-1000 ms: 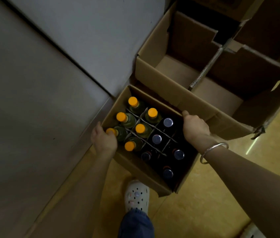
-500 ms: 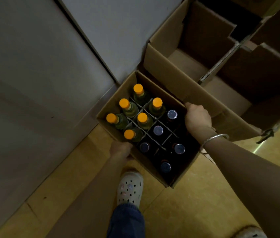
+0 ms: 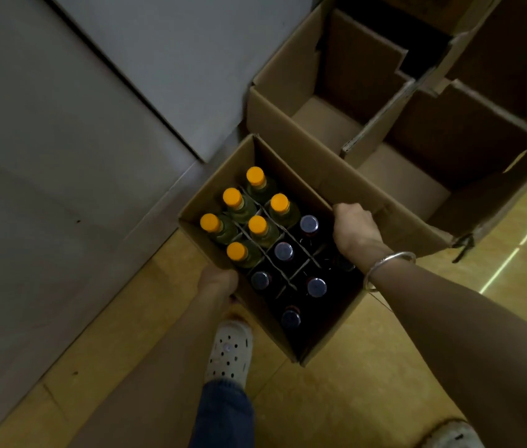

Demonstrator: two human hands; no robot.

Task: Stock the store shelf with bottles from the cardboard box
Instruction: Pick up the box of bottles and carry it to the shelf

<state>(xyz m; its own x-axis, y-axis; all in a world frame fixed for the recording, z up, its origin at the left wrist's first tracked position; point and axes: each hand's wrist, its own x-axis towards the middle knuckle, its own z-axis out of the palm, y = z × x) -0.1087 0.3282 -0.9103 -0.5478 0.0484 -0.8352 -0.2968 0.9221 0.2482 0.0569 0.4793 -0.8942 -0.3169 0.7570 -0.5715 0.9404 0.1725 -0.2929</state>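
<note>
An open cardboard box [image 3: 330, 337] with a divider grid is held above the floor. Its left half holds several green bottles with orange caps [image 3: 257, 225]; its right half holds several dark bottles with silvery caps [image 3: 316, 287]. My left hand [image 3: 218, 282] grips the box's near left wall from below and outside. My right hand [image 3: 354, 229] is closed over the far right rim, a metal bangle on its wrist. No store shelf is in view.
A larger empty cardboard box [image 3: 401, 185] with an upright divider sits just behind, touching the held box. Grey wall panels [image 3: 61, 156] fill the left. Below are a yellowish tiled floor [image 3: 336, 399] and my white perforated shoe [image 3: 230, 352].
The box has come up and away from the grey wall toward me. My left hand slid from the left rim to the near lower side; the right hand kept its hold.
</note>
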